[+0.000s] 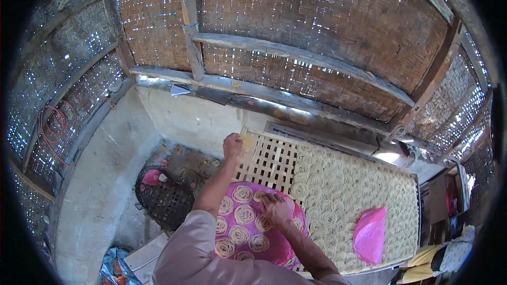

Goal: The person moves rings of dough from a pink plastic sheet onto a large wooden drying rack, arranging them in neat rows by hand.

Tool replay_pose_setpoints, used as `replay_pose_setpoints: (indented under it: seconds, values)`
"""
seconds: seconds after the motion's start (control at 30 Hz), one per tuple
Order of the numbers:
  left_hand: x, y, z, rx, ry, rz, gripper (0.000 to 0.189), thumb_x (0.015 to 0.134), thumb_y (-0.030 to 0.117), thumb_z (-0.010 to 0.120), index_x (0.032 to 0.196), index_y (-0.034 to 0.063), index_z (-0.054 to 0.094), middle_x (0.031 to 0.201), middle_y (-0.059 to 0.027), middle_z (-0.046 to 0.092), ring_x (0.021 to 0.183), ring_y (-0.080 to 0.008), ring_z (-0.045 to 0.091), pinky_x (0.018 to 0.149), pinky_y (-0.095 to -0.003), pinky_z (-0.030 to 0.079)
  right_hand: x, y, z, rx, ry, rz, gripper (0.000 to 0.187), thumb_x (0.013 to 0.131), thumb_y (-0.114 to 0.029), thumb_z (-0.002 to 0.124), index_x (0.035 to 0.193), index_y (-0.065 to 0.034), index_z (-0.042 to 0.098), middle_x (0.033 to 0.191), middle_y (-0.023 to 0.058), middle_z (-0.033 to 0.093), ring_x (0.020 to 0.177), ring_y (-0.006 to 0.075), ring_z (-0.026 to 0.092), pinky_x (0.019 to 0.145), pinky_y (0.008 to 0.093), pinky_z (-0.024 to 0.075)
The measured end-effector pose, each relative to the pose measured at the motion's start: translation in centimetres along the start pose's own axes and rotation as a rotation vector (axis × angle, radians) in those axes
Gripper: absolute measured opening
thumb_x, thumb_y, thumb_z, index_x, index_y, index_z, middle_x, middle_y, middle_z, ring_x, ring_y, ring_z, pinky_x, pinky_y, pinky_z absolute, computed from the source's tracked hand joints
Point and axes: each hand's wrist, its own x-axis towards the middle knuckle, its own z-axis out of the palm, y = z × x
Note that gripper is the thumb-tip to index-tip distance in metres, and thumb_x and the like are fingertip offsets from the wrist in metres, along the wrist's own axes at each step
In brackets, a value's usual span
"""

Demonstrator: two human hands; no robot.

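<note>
My left hand (233, 146) is at the far left corner of a woven bamboo tray (273, 158), its fingers closed around a thin, pale yellowish piece (248, 144). My right hand (275, 208) bends over a round pink sheet (247, 227), its fingers on a coiled noodle nest (259, 196). Several pale nests (242, 214) lie spaced out on that sheet, which rests at the tray's near left part. Tight rows of similar nests (356, 190) cover the tray's right side, with a folded pink sheet (370, 235) on top of them.
A dark woven basket (168, 204) with a pink item stands on the floor at left. Near it are a pale board (148, 251) and a blue plastic bag (117, 267). A low wall (190, 118) borders the tray's far side. Another person (439, 259) is at lower right.
</note>
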Motion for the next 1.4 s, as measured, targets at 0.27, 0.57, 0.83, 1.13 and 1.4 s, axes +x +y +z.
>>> replay_pose_setpoints:
  seconds: [0.27,0.57,0.83,1.13,1.4]
  values:
    - [3.2,-0.1,6.0,0.071,0.157,0.078,0.018,0.076,0.010,0.069,0.094,0.0074,0.071,0.086,-0.0107,0.071,0.080,-0.0220,0.069,0.071,-0.0333,0.054,0.4,3.4,-1.6,0.057,-0.011,-0.071,0.028,0.082,-0.022,0.063,0.107,-0.0097,0.062,0.106,0.0105,0.064,0.092,0.0309,0.063,0.081,0.0406,0.0521]
    - [-5.2,1.0,-0.8,-0.510,0.204,0.105,0.012,0.078,0.003,0.068,0.090,0.0031,0.067,0.077,-0.0036,0.066,0.071,-0.0111,0.060,0.065,-0.0270,0.050,-0.6,0.0,-0.3,0.061,0.047,-0.068,0.030,0.083,-0.022,0.061,0.109,-0.0070,0.062,0.109,0.0122,0.063,0.097,0.0295,0.061,0.087,0.0425,0.0478]
    - [-29.0,-2.7,-17.5,-0.924,0.440,-0.069,0.023,0.082,0.011,0.072,0.102,0.0003,0.065,0.086,-0.0048,0.066,0.075,-0.0085,0.060,0.061,-0.0240,0.051,-5.7,-5.7,-1.5,-0.050,0.056,-0.254,0.024,0.092,-0.020,0.056,0.106,-0.0027,0.065,0.104,0.0144,0.067,0.094,0.0311,0.063,0.084,0.0414,0.0502]
    - [-48.7,-11.5,-36.4,-0.543,0.859,-0.517,0.022,0.083,0.007,0.060,0.102,-0.0019,0.067,0.082,-0.0050,0.066,0.070,-0.0119,0.061,0.059,-0.0274,0.050,-9.7,-6.8,-1.3,-0.254,0.042,-0.400,0.027,0.091,-0.014,0.055,0.114,-0.0003,0.061,0.114,0.0117,0.064,0.097,0.0287,0.063,0.084,0.0409,0.0507]
    - [-61.6,-26.4,-45.3,0.059,1.495,-0.908,0.050,0.083,0.029,0.068,0.120,-0.0039,0.055,0.105,-0.0255,0.064,0.098,-0.0362,0.062,0.083,-0.0404,0.049,-9.7,-6.9,-1.6,-0.185,0.006,-0.393,0.028,0.091,-0.017,0.054,0.113,-0.0009,0.061,0.107,0.0125,0.064,0.095,0.0316,0.060,0.085,0.0423,0.0482]
